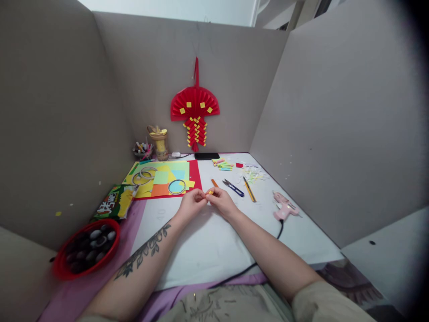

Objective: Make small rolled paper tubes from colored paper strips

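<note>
My left hand (193, 202) and my right hand (221, 201) meet fingertip to fingertip over the white table top. Both are closed in a pinch around a small yellow piece (211, 192), perhaps paper; the fingers hide most of it. Just beyond my right hand lie an orange strip (214, 183), dark-handled thread snips (233, 188) and a yellow craft knife (250, 189). Left of my hands, a metal ring (177, 187) rests on a stack of coloured paper (161, 191).
A pink glue gun (284, 206) with a black cord lies at right. Paper scraps (256, 173) and small coloured rolls (223, 164) sit farther back. A red bowl (117, 239) of dark fruit and a snack bag (115, 202) stand left. A red paper fan ornament (195, 103) hangs on the back panel.
</note>
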The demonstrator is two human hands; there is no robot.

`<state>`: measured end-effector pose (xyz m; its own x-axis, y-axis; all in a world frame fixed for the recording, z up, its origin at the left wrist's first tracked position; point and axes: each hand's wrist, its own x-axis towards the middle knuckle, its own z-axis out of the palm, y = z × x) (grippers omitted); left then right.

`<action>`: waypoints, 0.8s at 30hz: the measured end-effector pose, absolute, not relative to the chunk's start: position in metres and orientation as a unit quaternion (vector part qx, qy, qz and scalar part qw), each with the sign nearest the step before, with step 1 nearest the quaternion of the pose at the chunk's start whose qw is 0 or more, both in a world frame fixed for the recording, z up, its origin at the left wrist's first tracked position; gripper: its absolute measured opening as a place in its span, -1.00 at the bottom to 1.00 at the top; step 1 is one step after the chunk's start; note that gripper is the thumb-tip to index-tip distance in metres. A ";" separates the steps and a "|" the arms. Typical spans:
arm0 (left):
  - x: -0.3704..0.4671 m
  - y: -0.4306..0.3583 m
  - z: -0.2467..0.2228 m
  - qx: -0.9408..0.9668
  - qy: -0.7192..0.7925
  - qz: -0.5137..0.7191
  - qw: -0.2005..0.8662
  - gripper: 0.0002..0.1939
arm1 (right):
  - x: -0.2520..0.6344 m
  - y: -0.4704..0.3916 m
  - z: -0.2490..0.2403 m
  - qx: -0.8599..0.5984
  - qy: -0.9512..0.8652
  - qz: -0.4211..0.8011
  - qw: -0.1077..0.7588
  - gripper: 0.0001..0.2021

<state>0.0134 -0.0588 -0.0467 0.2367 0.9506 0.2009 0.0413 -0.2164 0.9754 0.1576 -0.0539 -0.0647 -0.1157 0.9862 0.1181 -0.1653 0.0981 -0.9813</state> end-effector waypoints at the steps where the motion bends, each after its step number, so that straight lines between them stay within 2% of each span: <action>1: 0.014 -0.059 -0.048 0.625 0.402 0.469 0.478 -0.89 | 0.158 -0.054 -0.065 -0.400 -0.519 0.536 0.532 -0.78; 5: 0.015 -0.057 -0.050 0.600 0.409 0.466 0.506 -0.83 | 0.159 -0.055 -0.066 -0.388 -0.525 0.543 0.528 -0.74; 10: 0.011 -0.052 -0.048 0.462 0.416 0.517 0.589 -0.70 | 0.159 -0.054 -0.069 -0.385 -0.496 0.578 0.522 -0.59; 15: 0.008 -0.049 -0.047 0.366 0.389 0.547 0.645 -0.63 | 0.156 -0.054 -0.069 -0.398 -0.482 0.597 0.503 -0.75; 24: 0.014 -0.053 -0.053 0.373 0.353 0.530 0.675 -0.64 | 0.146 -0.062 -0.062 -0.373 -0.449 0.649 0.488 -0.79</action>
